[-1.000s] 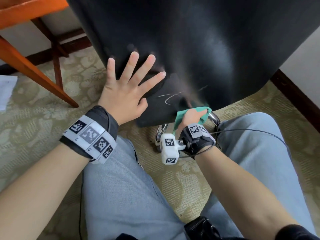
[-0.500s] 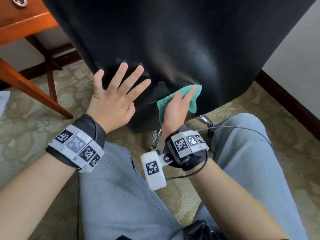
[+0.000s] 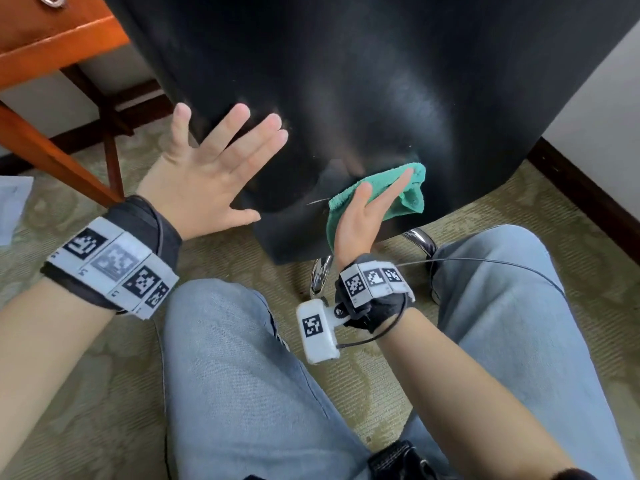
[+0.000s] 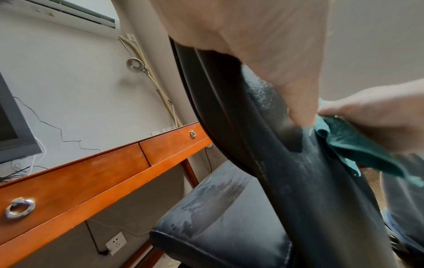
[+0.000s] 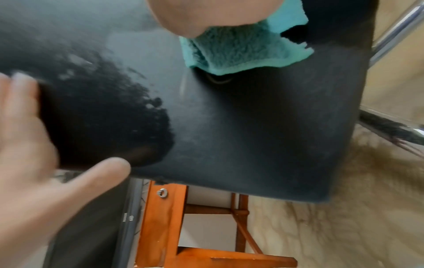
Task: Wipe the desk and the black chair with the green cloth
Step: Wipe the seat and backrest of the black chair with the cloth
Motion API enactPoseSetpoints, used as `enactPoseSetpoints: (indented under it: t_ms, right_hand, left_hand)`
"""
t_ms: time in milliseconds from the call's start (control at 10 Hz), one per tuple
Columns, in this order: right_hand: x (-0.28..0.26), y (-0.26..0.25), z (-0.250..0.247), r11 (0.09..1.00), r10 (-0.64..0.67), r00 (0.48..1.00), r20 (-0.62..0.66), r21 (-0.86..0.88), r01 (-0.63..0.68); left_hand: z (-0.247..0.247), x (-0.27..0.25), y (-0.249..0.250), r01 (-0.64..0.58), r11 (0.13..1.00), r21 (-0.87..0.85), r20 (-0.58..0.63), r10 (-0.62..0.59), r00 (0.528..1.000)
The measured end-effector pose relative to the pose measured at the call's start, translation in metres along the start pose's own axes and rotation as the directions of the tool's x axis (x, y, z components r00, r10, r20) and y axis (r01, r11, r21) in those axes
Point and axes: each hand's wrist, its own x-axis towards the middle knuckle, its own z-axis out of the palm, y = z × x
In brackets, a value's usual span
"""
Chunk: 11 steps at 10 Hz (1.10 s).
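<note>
The black chair (image 3: 346, 81) fills the upper head view, its backrest facing me. My right hand (image 3: 363, 216) presses the green cloth (image 3: 405, 199) flat against the lower back of the chair with straight fingers. The cloth (image 5: 243, 52) shows folded under the palm in the right wrist view, and beside the chair back (image 4: 286, 163) as the cloth (image 4: 358, 148) in the left wrist view. My left hand (image 3: 214, 174) lies open with spread fingers against the chair's left edge. The wooden desk (image 3: 52, 39) stands at the upper left, and its drawer front (image 4: 91, 174) shows in the left wrist view.
A chrome chair base (image 3: 322, 271) sits on the patterned carpet (image 3: 69, 393) just in front of my knees (image 3: 242, 375). A desk leg (image 3: 52, 154) slants down at the left. A white wall with dark skirting (image 3: 588, 202) runs on the right. A sheet of paper (image 3: 10, 206) lies far left.
My right hand has swept the cloth up from the chair's bottom edge and to the right across the backrest. The left hand stayed spread on the chair's left edge.
</note>
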Motion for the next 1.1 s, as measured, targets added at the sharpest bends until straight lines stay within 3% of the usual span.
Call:
enactPoseSetpoints:
  t_ms: [200, 400, 500, 600, 700, 800, 900, 1100]
  right_hand:
    - [0.004, 0.034, -0.004, 0.989, 0.142, 0.986, -0.088, -0.016, -0.144]
    - [0.019, 0.05, -0.013, 0.955, 0.287, 0.942, -0.176, -0.028, -0.297]
    - [0.029, 0.042, -0.021, 0.902, 0.416, 0.887, -0.202, -0.031, -0.431]
    - [0.043, 0.033, -0.031, 0.812, 0.573, 0.796, -0.197, 0.004, -0.584]
    - [0.031, 0.018, -0.041, 0.752, 0.659, 0.75, -0.054, 0.028, -0.658]
    - [0.009, 0.013, -0.044, 0.771, 0.631, 0.774, 0.053, 0.069, -0.634]
    - [0.002, -0.016, -0.046, 0.788, 0.616, 0.785, 0.067, -0.035, -0.615]
    - [-0.005, -0.08, -0.05, 0.927, 0.367, 0.922, 0.126, 0.034, -0.374]
  left_hand:
    - [-0.006, 0.009, 0.005, 0.003, 1.0, 0.011, 0.05, -0.004, 0.999]
    - [-0.005, 0.011, 0.012, -0.025, 0.999, 0.022, 0.001, 0.025, 1.0]
    - [-0.004, 0.014, 0.018, -0.06, 0.998, -0.016, -0.053, 0.059, 0.997]
    - [-0.007, 0.02, 0.028, -0.076, 0.997, -0.024, -0.073, 0.074, 0.995]
    - [-0.011, 0.026, 0.038, -0.092, 0.996, -0.006, -0.084, 0.091, 0.992]
    - [-0.018, 0.033, 0.046, -0.077, 0.997, 0.017, -0.091, 0.078, 0.993]
    - [-0.027, 0.039, 0.051, -0.076, 0.996, 0.036, -0.084, 0.078, 0.993]
    - [-0.053, 0.047, 0.043, -0.046, 0.989, 0.144, -0.163, 0.069, 0.984]
